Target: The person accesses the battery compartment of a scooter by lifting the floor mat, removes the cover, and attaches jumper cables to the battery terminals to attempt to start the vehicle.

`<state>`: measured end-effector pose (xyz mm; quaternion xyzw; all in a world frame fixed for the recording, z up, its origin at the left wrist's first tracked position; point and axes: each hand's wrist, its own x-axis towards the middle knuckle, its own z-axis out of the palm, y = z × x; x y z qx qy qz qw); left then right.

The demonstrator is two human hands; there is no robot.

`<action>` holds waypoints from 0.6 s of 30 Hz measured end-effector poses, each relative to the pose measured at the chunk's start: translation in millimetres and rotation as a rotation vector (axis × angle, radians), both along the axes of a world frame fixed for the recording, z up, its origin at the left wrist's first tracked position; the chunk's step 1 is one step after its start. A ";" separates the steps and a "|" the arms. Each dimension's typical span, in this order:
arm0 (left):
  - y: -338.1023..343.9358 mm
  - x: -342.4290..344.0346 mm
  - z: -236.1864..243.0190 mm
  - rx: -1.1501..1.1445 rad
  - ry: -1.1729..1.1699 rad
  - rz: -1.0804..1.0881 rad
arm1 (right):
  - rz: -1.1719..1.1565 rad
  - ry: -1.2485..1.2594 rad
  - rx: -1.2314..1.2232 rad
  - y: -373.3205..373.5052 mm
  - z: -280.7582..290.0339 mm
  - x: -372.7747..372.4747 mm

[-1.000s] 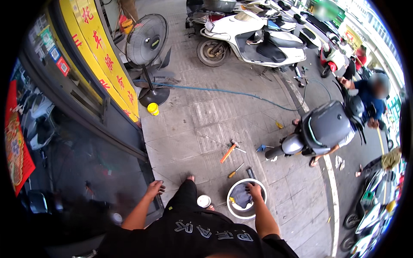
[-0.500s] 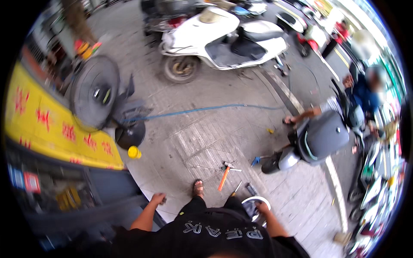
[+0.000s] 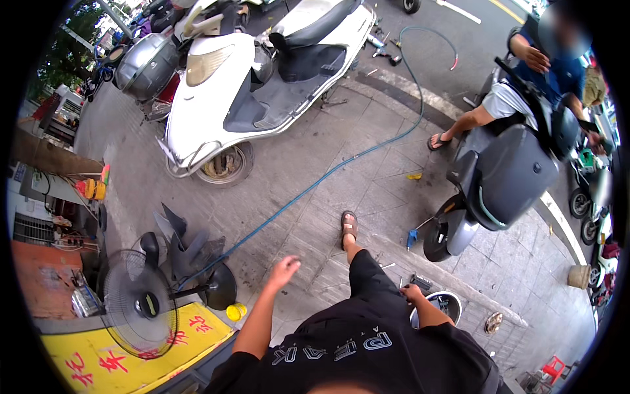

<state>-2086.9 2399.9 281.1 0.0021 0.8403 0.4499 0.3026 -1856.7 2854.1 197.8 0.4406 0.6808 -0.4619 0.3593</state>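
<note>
White round-rimmed basin [image 3: 459, 308] is just beside the right hand [image 3: 413, 294]

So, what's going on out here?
Someone in a black T-shirt is out on the pavement. Their right hand is at the left side of a white basin; whether it grips anything is unclear. Their left hand is over the pavement, with nothing plainly in it. Farther out, a blue hose runs past a white scooter, and another person is at a grey scooter on the right.
</note>
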 end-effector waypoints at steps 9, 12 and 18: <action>16.4 -163.0 71.5 -0.173 0.091 0.076 | -0.014 0.481 0.030 91.8 40.2 -348.1; 49.3 -277.7 145.9 -0.047 0.227 0.303 | -0.087 0.601 0.081 123.0 98.2 -466.7; 71.9 -447.6 278.0 -0.042 0.470 0.398 | -0.141 0.592 -0.071 142.1 123.9 -560.2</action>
